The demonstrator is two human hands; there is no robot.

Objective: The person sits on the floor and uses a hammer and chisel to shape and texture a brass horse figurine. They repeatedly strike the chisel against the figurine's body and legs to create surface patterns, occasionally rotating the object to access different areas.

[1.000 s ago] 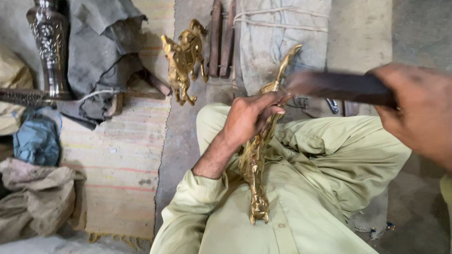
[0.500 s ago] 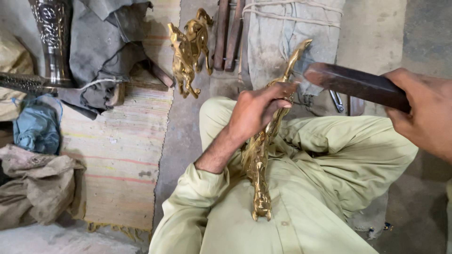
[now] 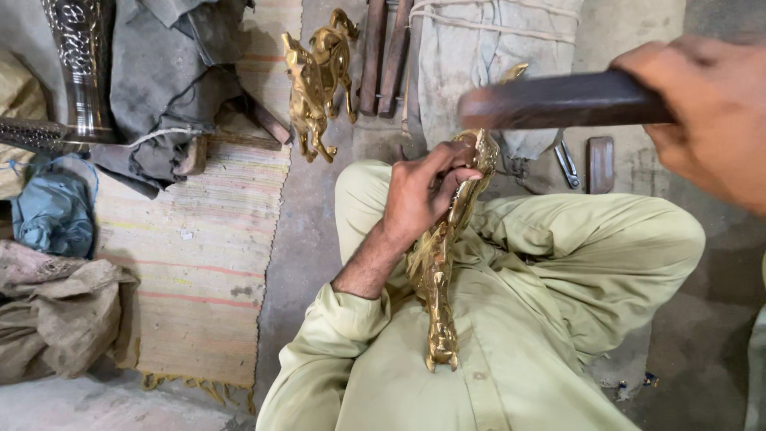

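My left hand [image 3: 427, 191] grips a long golden brass figure [image 3: 439, 279] that lies along my lap, one end resting near my belly and the other pointing away over a cloth-wrapped bundle [image 3: 487, 56]. My right hand [image 3: 706, 112] holds a dark wooden mallet [image 3: 558, 100] raised just above the far end of the figure. I sit cross-legged in pale green clothes [image 3: 574, 263].
A second golden brass animal figure [image 3: 317, 76] lies on the floor ahead, beside dark wooden sticks [image 3: 383, 52]. An engraved metal vase [image 3: 80, 72], grey cloth [image 3: 171, 80] and sacking [image 3: 56, 315] sit at left on a striped mat [image 3: 199, 263]. Pliers [image 3: 566, 164] lie right.
My right hand has brought the mallet closer and higher over the figure's far end. My left hand keeps its grip on the brass figure.
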